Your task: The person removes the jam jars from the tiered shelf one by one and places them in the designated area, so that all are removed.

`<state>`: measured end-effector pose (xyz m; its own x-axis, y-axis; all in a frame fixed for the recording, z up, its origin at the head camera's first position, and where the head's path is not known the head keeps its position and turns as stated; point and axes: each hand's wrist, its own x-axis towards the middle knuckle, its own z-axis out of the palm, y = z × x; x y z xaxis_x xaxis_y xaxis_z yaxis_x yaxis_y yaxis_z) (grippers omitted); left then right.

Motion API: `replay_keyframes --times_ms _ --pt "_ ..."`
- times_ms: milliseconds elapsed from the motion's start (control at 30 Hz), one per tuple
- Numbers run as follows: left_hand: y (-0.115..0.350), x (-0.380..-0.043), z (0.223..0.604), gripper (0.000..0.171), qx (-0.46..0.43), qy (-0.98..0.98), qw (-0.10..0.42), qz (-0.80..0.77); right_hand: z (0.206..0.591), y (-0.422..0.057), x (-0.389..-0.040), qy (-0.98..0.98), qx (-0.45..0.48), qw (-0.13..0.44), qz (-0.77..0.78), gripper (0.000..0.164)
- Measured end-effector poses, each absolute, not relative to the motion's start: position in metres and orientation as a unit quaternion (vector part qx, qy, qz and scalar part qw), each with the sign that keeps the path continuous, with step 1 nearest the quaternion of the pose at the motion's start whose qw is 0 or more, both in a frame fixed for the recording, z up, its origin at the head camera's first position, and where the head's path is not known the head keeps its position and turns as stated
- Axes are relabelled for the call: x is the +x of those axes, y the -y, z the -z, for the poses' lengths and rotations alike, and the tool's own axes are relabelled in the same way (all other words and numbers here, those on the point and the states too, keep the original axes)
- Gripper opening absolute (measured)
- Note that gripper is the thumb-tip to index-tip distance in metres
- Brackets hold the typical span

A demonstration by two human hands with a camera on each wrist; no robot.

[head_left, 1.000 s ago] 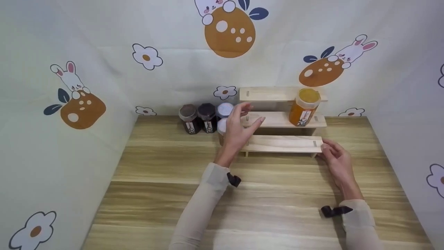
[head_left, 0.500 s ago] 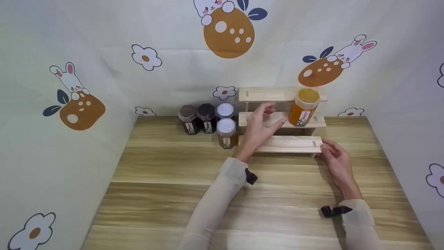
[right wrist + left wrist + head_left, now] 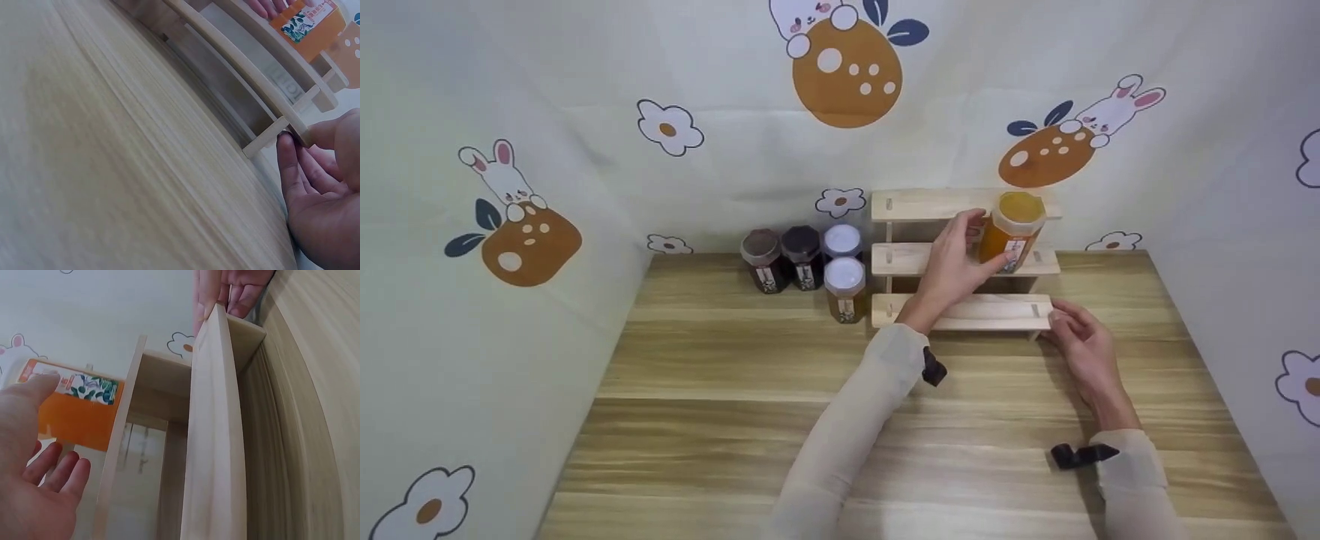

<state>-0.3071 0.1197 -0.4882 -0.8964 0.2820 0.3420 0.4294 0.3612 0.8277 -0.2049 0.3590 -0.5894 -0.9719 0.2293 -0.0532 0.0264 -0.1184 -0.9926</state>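
Observation:
An orange jar (image 3: 1011, 232) with a yellow lid and a printed label stands upright on the middle tier of a three-step wooden shelf (image 3: 967, 311). My left hand (image 3: 956, 266) is at the jar's left side, thumb and fingers spread. In the left wrist view the thumb overlaps the jar's label (image 3: 73, 385), while the other fingers (image 3: 73, 478) are bent loosely below it. With thumb and fingers, my right hand (image 3: 1087, 345) pinches the right end of the lowest board; the right wrist view shows the thumb above and fingertips (image 3: 286, 149) beneath.
Left of the shelf stand two dark jars (image 3: 802, 259) and two white-lidded jars (image 3: 845, 289), close together. A patterned cloth wall (image 3: 735, 165) rises right behind the shelf, with more cloth at both sides of the wooden table (image 3: 697, 435).
My left hand has moved right from beside the white-lidded jars, across the shelf, to the orange jar. The right hand has stayed on the lowest board's end.

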Motion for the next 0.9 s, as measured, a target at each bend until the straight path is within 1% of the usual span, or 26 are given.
replay_keyframes --times_ms 167,367,500,733,900 --pt "-0.13 -0.305 0.485 0.08 -0.214 0.833 0.077 0.505 0.59 -0.359 -0.204 0.658 -0.081 0.071 -0.745 0.053" --pt "-0.145 -0.3 0.485 0.086 -0.175 0.849 0.094 0.489 0.59 -0.358 -0.204 0.663 -0.073 0.078 -0.741 0.051" --pt "-0.151 -0.297 0.488 0.085 -0.159 0.854 0.112 0.483 0.591 -0.359 -0.204 0.661 -0.08 0.071 -0.743 0.052" --pt "-0.148 -0.293 0.491 0.082 -0.163 0.852 0.128 0.481 0.592 -0.36 -0.206 0.671 -0.087 0.061 -0.734 0.053" --pt "-0.142 -0.289 0.495 0.082 -0.179 0.849 0.152 0.473 0.591 -0.362 -0.206 0.674 -0.091 0.065 -0.731 0.053"
